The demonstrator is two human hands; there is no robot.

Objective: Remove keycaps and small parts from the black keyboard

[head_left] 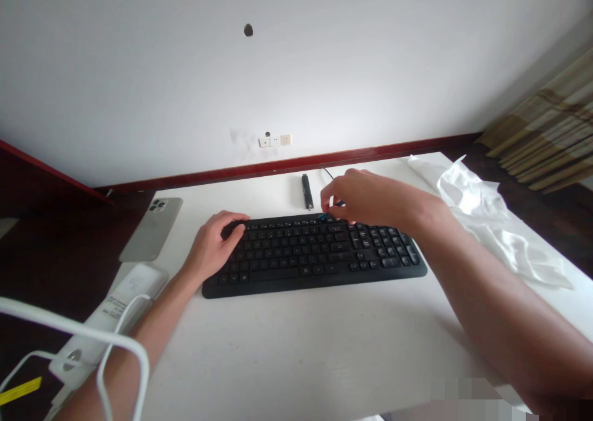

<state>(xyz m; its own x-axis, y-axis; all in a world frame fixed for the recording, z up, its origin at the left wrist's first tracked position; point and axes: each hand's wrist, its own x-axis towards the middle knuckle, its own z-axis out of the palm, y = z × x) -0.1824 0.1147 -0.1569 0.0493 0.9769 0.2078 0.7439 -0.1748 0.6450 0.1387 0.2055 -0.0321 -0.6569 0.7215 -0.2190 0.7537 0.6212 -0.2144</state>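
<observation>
A thin blue thing (323, 216) was pinched between the thumb and fingers of the right hand (359, 193), most of it hidden by them, its tip at the keyboard's far edge. The keyboard (296, 245) was set across the middle of the white worktop (287, 347), its right end partly covered by the right wrist. Its far left corner was covered by the left hand (215, 242), thumb over the keys; whether it was gripped underneath could not be told. A thin dark cord (327, 173) was lost behind the right hand, and the near right corner was masked by blurred blocks. A black stick (307, 191) was laid near the far edge, a phone (151, 230) and a power strip (115, 300) along the left edge, the strip crossed by white cables (78, 328). Crumpled plastic (504, 242) was spread along the right edge. Beyond, the pale wall (370, 68) was marked by a hole (248, 30) and lined by a red skirting board (324, 157); a curtain (549, 121) was cut off at the right.
</observation>
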